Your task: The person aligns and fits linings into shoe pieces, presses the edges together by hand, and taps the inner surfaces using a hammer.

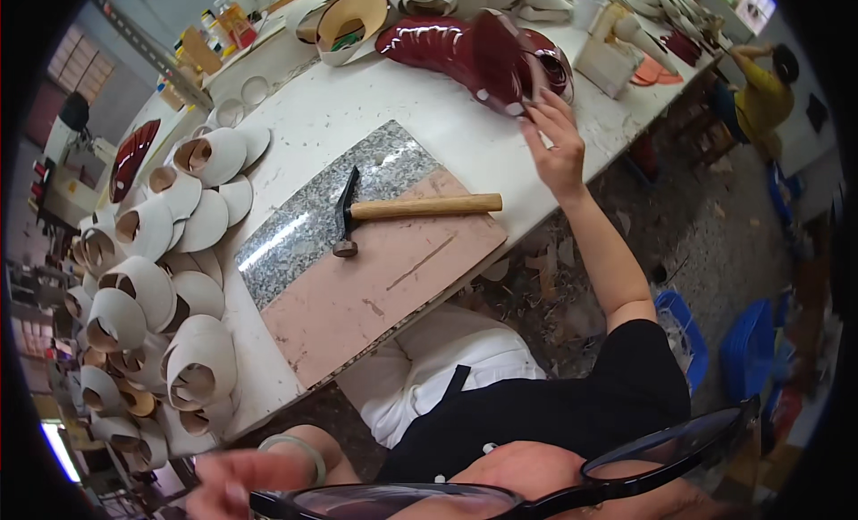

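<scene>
Toward the far right of the table, my right hand (556,149) has its thumb and fingers pinched at the edge of a glossy dark red leather piece (496,59), which stands raised and partly smeared by motion. More glossy dark red leather pieces (429,42) lie beside it. At the lower left, close to my body, my left hand (246,475) is blurred, and its finger shape is unclear. A hammer (429,207) with a wooden handle rests on a pinkish board (384,292) over a speckled grey stone slab (308,207), with neither hand on it.
Cream curved pieces (201,363) pile along the table's left side. A dark red piece (134,158) lies at far left. Bottles (234,24) stand at the back left, and a pale block (603,68) at the back right. Blue bins (746,341) and a seated person (764,100) are to the right.
</scene>
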Demonstrator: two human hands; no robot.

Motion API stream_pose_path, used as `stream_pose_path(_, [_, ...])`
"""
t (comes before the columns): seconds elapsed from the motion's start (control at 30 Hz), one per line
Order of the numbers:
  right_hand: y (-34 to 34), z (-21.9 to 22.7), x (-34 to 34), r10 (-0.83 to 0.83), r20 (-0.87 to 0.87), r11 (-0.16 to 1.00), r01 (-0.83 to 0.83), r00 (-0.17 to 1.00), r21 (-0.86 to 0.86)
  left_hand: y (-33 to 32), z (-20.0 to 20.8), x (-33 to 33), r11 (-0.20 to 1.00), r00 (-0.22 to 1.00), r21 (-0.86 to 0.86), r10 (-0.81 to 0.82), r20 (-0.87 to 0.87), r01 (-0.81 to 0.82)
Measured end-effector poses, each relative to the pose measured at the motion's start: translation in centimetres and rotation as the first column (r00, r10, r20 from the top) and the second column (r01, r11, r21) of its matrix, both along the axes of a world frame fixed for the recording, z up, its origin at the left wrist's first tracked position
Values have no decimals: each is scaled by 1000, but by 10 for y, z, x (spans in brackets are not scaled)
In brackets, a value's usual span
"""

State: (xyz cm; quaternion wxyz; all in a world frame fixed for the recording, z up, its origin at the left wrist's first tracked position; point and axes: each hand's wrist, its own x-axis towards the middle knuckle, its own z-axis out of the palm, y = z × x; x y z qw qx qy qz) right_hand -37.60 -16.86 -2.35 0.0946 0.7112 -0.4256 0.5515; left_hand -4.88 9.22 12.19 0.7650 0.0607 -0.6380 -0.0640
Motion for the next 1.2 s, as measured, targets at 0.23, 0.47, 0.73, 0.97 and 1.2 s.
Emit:
stream_pose_path(0.23, [-64,-56,-14,-43,-227,994,65,973,92,-28,21,-10,553,624,-351,-771,129,756])
stream_pose_path(0.47, [-31,4,47,149,-367,979,-84,918,187,2,35,8,885,942,-343,-247,229,315])
stream_pose_path(0.73, [25,-20,105,565,-327,759,-322,758,566,45,15,56,967,980,-170,173,-96,-188])
stream_pose_path(0.97, [-9,-16,94,452,-455,859,-238,767,453,73,-88,187,137,375,578,872,315,-804])
stream_pose_path(1.2, [66,51,334,995,-52,94,-666,82,740,83,-99,318,-215,177,568,813,555,-794])
